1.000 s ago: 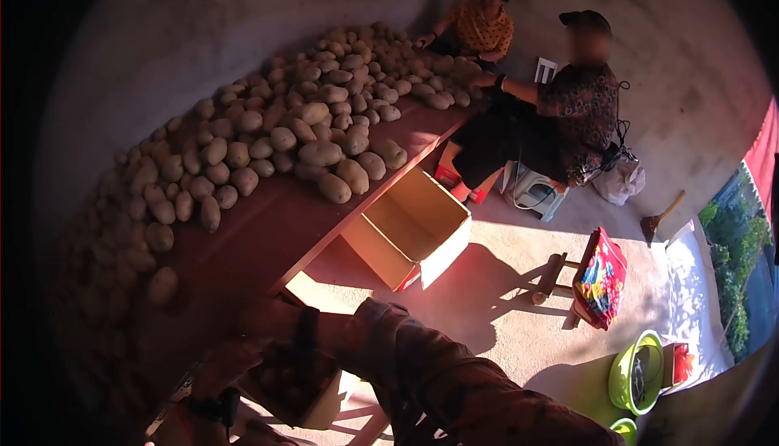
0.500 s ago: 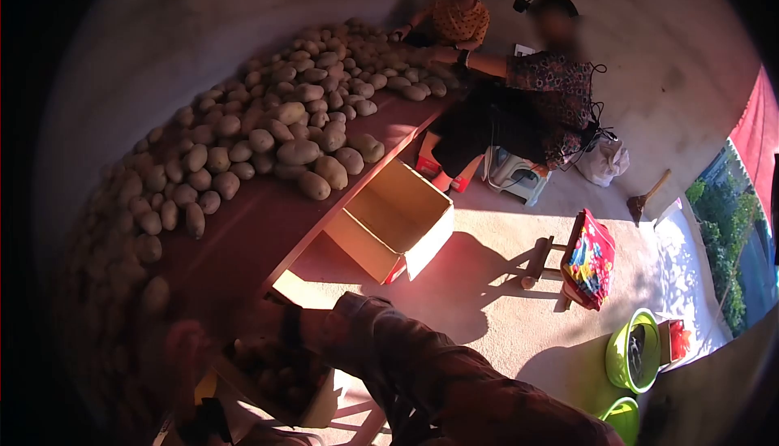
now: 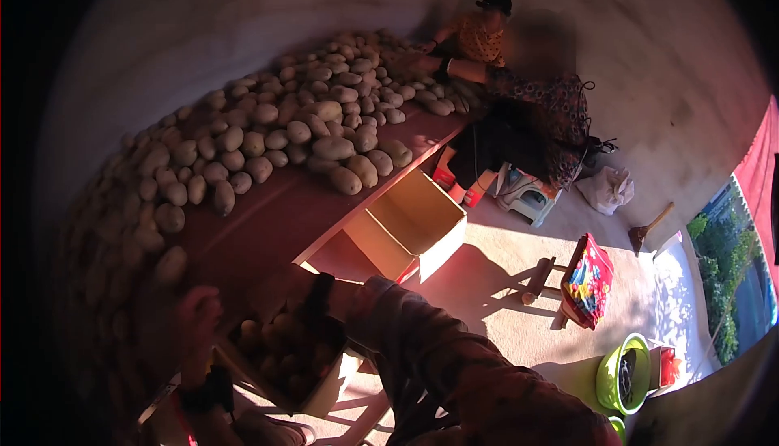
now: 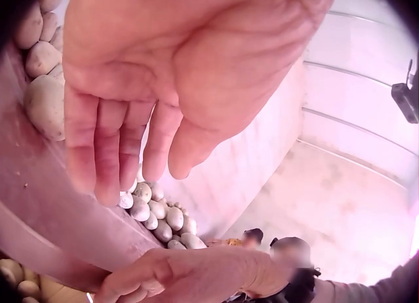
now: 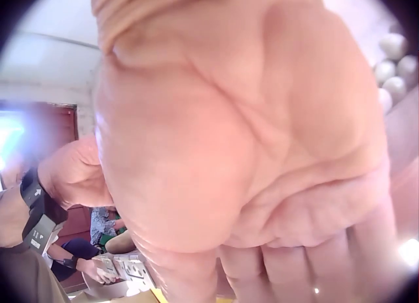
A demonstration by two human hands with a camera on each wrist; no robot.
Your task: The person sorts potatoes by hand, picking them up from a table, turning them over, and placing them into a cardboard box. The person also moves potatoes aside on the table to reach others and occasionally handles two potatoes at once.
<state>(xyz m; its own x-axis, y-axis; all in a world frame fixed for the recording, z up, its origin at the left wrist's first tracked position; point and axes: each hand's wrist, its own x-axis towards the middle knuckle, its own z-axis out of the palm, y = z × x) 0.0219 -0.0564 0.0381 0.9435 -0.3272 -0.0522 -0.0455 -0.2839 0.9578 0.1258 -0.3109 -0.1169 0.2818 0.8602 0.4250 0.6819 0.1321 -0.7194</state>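
Tan, mostly oval potatoes [image 3: 333, 148] lie heaped on a reddish table [image 3: 243, 231].

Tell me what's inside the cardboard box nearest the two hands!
Potatoes lie inside the cardboard box, dim in shadow. Only the top ones show; they cover whatever is underneath, so I can't see the bottom.

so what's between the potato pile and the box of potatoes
In the head view, a bare stretch of red tabletop and the right hand, nearer the box.
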